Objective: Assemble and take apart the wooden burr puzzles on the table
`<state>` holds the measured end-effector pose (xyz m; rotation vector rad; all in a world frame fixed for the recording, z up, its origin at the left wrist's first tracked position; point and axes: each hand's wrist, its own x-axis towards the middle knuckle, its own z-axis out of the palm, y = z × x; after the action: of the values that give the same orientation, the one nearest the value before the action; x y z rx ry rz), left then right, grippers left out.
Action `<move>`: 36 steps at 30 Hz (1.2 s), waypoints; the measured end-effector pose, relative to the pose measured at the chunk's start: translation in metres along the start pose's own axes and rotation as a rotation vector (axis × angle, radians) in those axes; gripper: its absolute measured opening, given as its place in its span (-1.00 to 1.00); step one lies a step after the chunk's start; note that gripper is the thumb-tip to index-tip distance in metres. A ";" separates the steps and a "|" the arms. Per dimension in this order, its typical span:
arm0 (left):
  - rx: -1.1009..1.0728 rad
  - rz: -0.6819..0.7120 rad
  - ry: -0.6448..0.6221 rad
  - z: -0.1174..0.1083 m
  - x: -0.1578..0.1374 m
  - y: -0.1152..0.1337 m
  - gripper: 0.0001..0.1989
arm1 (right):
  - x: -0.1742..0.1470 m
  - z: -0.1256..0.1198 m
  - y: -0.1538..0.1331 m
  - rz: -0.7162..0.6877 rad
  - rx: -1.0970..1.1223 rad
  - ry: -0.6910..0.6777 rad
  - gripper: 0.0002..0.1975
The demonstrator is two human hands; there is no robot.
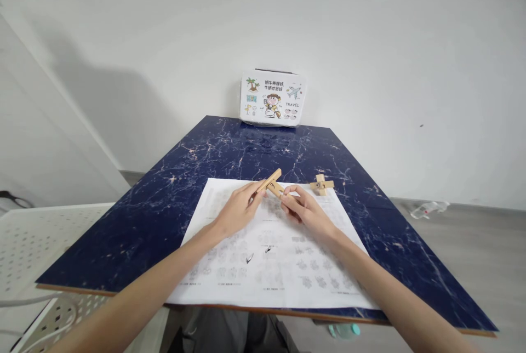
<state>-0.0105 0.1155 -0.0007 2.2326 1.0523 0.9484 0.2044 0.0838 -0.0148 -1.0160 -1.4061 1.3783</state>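
Above the paper's far part, my left hand [242, 205] is closed on a slim wooden puzzle piece [272, 177] that slants up to the right. My right hand [304, 208] pinches the lower right end of a second wooden puzzle piece [276, 187], which bears a dark mark. The two pieces meet between my hands; whether they are interlocked I cannot tell. Just right of my right hand, a cross-shaped group of joined wooden pieces [321, 184] lies at the paper's far right corner. Under my hands spreads a large white sheet [263, 287] printed with small diagrams.
A dark blue marbled table [164, 221] carries everything. At its far edge a white printed case [273, 98] leans near the wall. White perforated panels [28, 243] stand at the left. A clear plastic item [429, 210] and a teal-capped bottle [347, 331] are below table level.
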 end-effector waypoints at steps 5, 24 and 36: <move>0.005 0.031 -0.010 -0.002 -0.001 0.000 -0.63 | 0.000 0.000 0.000 0.008 0.053 0.014 -0.58; 0.359 0.488 -0.004 0.011 -0.008 -0.008 -0.49 | 0.001 -0.005 0.007 0.035 -0.014 0.008 -0.54; -0.061 0.035 0.059 0.007 -0.006 0.009 -0.85 | -0.001 0.004 0.008 -0.086 -0.079 -0.004 -0.60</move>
<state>-0.0037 0.1039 -0.0015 2.1921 0.9997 1.0529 0.2009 0.0822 -0.0230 -0.9924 -1.4995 1.2720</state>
